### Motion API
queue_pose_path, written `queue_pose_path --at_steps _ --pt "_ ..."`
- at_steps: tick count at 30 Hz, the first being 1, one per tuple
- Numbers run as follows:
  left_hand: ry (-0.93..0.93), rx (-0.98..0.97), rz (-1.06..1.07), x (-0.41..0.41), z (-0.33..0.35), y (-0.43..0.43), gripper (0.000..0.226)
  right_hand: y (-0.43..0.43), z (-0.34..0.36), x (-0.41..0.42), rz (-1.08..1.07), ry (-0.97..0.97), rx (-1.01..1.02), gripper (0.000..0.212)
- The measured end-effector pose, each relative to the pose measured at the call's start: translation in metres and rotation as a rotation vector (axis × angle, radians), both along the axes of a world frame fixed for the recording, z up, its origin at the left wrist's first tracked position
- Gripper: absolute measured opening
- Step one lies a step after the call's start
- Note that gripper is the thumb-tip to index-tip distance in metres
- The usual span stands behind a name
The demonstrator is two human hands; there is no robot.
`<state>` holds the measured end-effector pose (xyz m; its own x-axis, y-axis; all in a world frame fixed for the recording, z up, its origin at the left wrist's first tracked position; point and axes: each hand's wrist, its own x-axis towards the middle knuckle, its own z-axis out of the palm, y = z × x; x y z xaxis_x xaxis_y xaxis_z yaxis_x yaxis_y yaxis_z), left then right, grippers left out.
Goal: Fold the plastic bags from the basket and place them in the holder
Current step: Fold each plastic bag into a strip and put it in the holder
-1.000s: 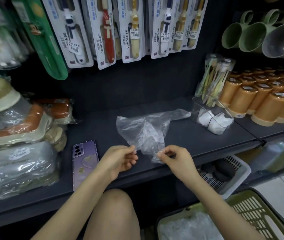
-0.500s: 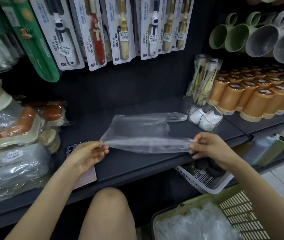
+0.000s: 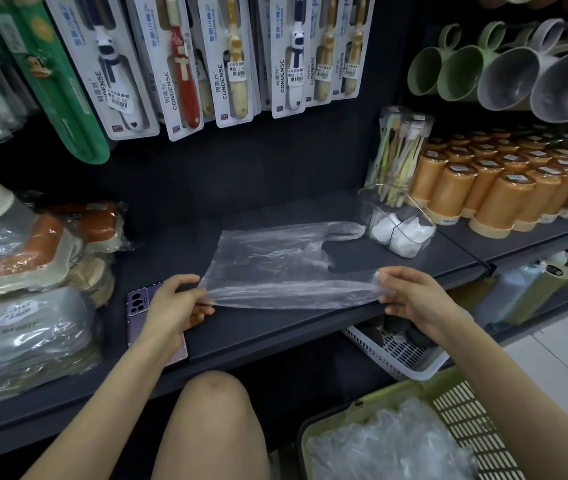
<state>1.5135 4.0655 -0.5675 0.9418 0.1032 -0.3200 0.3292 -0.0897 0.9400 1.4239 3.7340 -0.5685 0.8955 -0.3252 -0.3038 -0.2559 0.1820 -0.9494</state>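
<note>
Between left hand (image 3: 171, 306) and right hand (image 3: 414, 299), each pinching a near corner, plastic bag (image 3: 275, 268) spans left-right, body lying beyond on shelf (image 3: 258, 329).

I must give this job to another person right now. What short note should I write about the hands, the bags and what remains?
The left hand pinches the left end of the bag; the right hand pinches its right end.
The bag is stretched out just over the shelf, not yet folded.
The holder stands at the back right of the shelf, with white bundles inside, probably folded bags.
The basket, low right, holds a heap of loose bags.
Left to do: fold this bag, put it in the holder, then work through the heap.
</note>
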Motion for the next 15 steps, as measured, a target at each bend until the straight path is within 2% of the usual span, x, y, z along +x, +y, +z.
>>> queue_pose_path --at_steps 6,11,12,14,15 --pt "-0.25 0.313 -0.024 -0.004 -0.016 -0.011 0.03 -0.006 -0.005 0.02 -0.23 0.009 -0.067 0.018" --pt "-0.195 0.633 -0.239 -0.011 -0.016 -0.01 0.047 -0.018 -0.003 0.043 -0.188 0.053 -0.102 0.026" --pt "-0.244 0.772 -0.244 -0.012 -0.014 -0.007 0.045 -0.02 0.0 0.044 -0.147 0.069 -0.087 0.027" --pt "-0.525 1.031 -0.201 -0.012 -0.013 -0.001 0.033 -0.022 0.009 0.043 -0.091 0.094 -0.129 0.025" --pt "-0.668 1.12 -0.216 -0.01 -0.014 0.001 0.029 -0.021 0.013 0.042 -0.1 0.103 -0.228 0.025"
